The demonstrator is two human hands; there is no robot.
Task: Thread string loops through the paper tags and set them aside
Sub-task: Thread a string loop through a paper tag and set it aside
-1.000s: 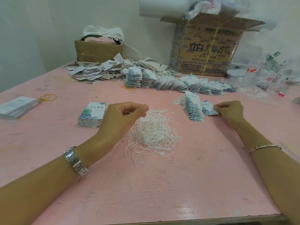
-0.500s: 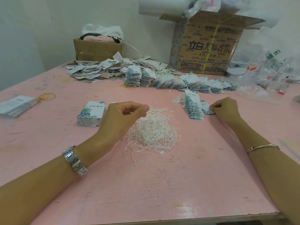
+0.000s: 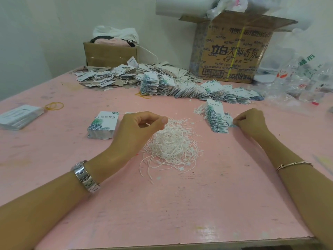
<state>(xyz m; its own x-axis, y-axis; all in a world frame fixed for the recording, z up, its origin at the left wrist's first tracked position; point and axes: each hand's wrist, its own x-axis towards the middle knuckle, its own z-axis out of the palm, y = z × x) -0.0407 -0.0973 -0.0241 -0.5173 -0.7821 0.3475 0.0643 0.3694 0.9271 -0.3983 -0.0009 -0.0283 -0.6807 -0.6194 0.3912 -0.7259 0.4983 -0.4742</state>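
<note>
Pinching string (image 3: 146, 124), left hand (image 3: 138, 131); right hand (image 3: 252, 121) pinches tag (image 3: 230, 121); carton (image 3: 234, 69): 立白.

Tangled white string loops (image 3: 173, 143) mid-table, between flat tag stack (image 3: 102, 125) and fanned tags (image 3: 217, 118).

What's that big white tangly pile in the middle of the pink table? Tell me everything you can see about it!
It is a pile of strings: many thin white loops, like cotton cord, tangled into a loose mound. Some carry little white square tabs, and stray ends spill toward the near edge. It lies on the pink table, between a stack of tags and a row of tags. The left hand reaches its top, its fingers seemingly pinching one strand.
</note>
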